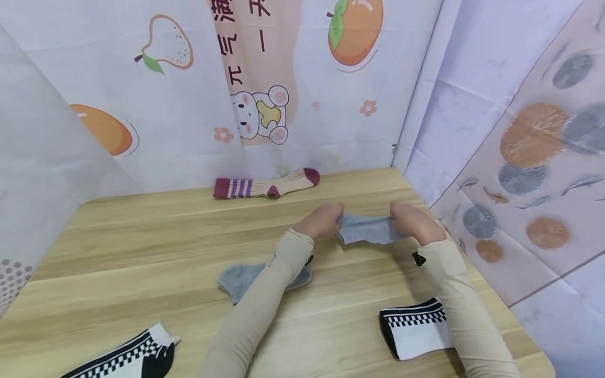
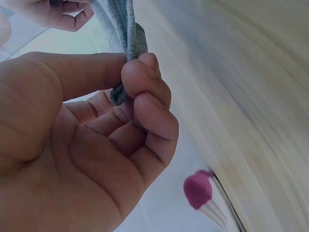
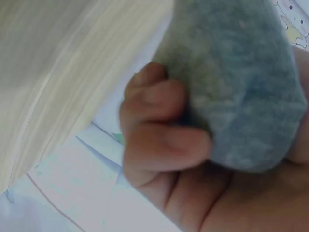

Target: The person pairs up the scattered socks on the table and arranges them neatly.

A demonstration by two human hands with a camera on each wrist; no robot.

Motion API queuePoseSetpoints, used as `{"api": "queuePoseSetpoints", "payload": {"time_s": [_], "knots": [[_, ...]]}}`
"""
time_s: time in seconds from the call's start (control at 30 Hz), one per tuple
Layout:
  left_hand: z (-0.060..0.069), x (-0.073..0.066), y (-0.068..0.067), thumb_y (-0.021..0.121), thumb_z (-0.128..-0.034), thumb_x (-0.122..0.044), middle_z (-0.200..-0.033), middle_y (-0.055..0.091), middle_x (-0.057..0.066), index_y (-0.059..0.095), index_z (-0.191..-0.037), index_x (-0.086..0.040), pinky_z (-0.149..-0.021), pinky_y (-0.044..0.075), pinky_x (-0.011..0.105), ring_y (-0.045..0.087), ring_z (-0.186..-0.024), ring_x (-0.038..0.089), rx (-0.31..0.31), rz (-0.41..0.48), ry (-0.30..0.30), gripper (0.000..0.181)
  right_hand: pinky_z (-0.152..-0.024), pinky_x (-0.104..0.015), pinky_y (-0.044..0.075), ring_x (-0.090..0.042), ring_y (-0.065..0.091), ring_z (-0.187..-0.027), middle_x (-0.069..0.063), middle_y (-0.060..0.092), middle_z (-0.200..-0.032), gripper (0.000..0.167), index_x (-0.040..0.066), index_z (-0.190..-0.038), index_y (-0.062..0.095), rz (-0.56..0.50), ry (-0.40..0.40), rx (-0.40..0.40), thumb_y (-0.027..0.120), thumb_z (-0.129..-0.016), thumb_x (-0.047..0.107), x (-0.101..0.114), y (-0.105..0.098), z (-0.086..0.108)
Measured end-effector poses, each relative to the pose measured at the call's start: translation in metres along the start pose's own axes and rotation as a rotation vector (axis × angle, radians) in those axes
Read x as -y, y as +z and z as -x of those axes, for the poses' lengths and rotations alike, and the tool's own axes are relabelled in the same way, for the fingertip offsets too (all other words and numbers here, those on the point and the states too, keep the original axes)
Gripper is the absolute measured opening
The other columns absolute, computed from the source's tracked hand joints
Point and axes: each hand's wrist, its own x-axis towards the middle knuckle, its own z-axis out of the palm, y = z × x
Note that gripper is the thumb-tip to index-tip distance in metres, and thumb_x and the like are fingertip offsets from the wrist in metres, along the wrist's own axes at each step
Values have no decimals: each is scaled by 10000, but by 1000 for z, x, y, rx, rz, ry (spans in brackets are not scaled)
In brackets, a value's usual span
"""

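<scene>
Thumb and fingertips of a person's left hand (image 1: 325,221) pinch one end of a grey sock (image 1: 366,230), its edge folded between them; the curled fingers of the right hand (image 1: 416,222) grip the other end, which the right wrist view shows rounded and lying against the palm (that view is somewhat blurred); the sock spans the gap between the two hands, over the far right part of a wood-grain table (image 1: 142,252). Beige sleeves (image 1: 260,310) cover both forearms; a second grey sock (image 1: 240,281) lies on the table, partly hidden behind the left sleeve; a black-and-white checked sock (image 1: 418,333) lies near the right forearm, its right end out of sight behind that sleeve; another sock with checked bands (image 1: 127,357) lies at the near left, cut off by the frame. Toward the far edge rests a cream sock (image 1: 264,187) with purple stripes and burgundy cuff, heel and toe; behind it hangs a white sheet (image 1: 118,79) printed with fruit and a cartoon animal; to the right stands a covering (image 1: 520,157) patterned with round shapes and fish.
</scene>
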Motion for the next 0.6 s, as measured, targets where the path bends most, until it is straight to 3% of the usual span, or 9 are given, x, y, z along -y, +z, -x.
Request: {"api": "queuePoseSetpoints", "payload": {"time_s": [0.13, 0.37, 0.6], "knots": [[11, 7, -9, 608, -919, 1, -769, 307, 9, 340, -799, -115, -712, 350, 302, 407, -764, 181, -6, 8, -11, 315, -631, -375, 405, -225, 458, -679, -57, 493, -721, 124, 42, -805, 494, -33, -35, -50, 501, -871, -63, 5, 2, -4], [35, 22, -20, 636, -904, 17, -769, 313, 10, 353, -803, -107, -729, 351, 317, 408, -769, 183, -53, 7, -18, 325, -780, -475, 488, -280, 596, -834, -143, 633, -921, 51, 7, -1004, 526, -68, -83, -73, 478, -994, 22, 15, 7, -8], [64, 33, -30, 643, -918, 9, -793, 355, 20, 389, -834, -90, -742, 379, 334, 430, -793, 194, -76, 7, -24, 285, -671, -411, 477, -214, 554, -702, -80, 600, -805, 68, 38, -1071, 498, -112, -109, -66, 471, -1018, 72, 31, 10, -6]]}}
